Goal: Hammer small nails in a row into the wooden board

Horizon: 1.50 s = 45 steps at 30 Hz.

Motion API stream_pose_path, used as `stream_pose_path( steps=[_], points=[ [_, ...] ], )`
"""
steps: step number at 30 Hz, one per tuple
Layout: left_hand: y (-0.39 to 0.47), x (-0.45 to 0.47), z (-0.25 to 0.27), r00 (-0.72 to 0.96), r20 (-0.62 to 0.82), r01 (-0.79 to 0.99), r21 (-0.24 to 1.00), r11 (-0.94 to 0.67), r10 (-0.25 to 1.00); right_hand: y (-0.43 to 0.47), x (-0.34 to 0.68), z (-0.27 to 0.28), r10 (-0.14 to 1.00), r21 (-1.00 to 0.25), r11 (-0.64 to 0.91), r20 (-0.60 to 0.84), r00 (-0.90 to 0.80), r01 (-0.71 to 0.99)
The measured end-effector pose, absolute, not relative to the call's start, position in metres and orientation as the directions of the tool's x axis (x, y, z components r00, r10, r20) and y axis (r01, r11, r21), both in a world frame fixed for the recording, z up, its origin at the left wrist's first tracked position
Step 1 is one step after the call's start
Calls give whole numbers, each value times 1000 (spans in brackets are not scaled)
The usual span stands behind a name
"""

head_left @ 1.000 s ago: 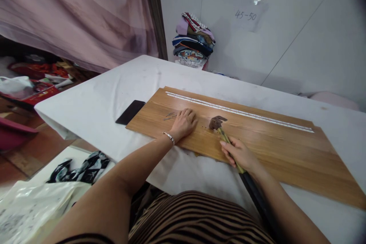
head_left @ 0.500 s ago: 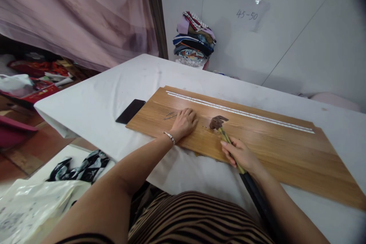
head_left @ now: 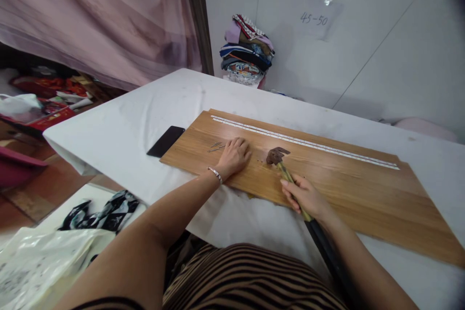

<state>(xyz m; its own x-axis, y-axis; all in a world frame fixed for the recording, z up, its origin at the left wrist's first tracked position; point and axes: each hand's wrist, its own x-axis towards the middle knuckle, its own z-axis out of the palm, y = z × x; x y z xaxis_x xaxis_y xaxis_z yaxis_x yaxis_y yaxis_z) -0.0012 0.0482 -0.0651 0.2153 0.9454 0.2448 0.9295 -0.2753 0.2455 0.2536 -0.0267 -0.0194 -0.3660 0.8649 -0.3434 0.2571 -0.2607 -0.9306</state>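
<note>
My right hand point(head_left: 304, 196) grips a claw hammer point(head_left: 285, 173) by its yellowish shaft, above the black lower handle. Its rusty head rests on or just over a brown wooden board point(head_left: 363, 193). On the same board lies my left hand point(head_left: 235, 154), palm down with the fingers stretched forward and nothing visible in them. Several loose nails point(head_left: 215, 145) lie just left of its fingertips. Tiny dark marks or nail heads point(head_left: 260, 161) show between my left hand and the hammer head; which they are I cannot tell.
Two white measuring strips point(head_left: 305, 141) run along the board's far side. A black flat phone-like object point(head_left: 166, 141) touches its left end. Beneath is a white-covered table point(head_left: 119, 121). Folded clothes point(head_left: 247, 53) are stacked by the wall; a plastic bag point(head_left: 47, 261) lies at lower left.
</note>
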Motion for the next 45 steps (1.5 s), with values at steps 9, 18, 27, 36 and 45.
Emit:
stream_pose_path(
  steps=[9,18,27,36,45],
  points=[
    [49,-1,-65,224,241,925,253,-283,944,-27,251,-17,857,-928,-271,-353,-375,256],
    [49,-2,-66,217,243,926,256,-279,945,-27,255,-20,870,-935,-252,-331,-366,249],
    [49,-1,-66,225,247,929,238,-284,942,-28,250,-18,861,-925,-309,-371,-349,222],
    [48,-1,-65,220,249,925,255,-283,943,-27,253,-18,863,-932,-262,-343,-371,251],
    [49,-1,-66,220,252,923,259,-285,942,-27,252,-18,858,-930,-286,-357,-369,232]
  ],
)
